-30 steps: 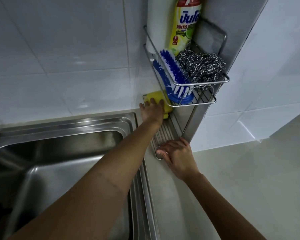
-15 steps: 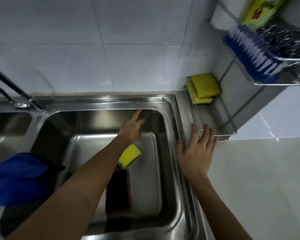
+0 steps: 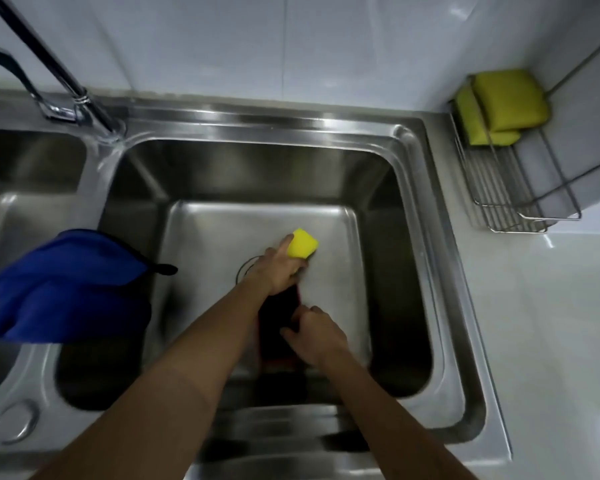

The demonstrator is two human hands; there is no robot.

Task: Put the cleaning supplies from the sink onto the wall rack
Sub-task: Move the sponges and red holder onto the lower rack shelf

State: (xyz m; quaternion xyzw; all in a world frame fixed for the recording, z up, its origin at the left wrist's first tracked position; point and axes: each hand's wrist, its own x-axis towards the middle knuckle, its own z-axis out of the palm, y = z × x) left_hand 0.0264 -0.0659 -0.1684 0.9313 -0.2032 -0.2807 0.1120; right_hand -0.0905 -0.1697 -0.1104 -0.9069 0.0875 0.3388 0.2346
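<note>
Left hand [image 3: 280, 271] had its fingers [image 3: 284, 244] clamped on the yellow sponge [image 3: 302, 244] in the sink [image 3: 413, 209], right hand [image 3: 314, 332] curled shut around the dark cloth [image 3: 278, 315], probably both headed for the wall rack [image 3: 520, 206].

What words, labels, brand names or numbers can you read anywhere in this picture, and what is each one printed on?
None: no readable text shows in this view.
The yellow sponge in the left hand: no print visible.
The two yellow sponges on the wall rack: no print visible.
The blue cloth on the sink divider: no tag or print visible.
The dark item under the right hand: too dark to tell.
The faucet and sink: no marking visible.
</note>
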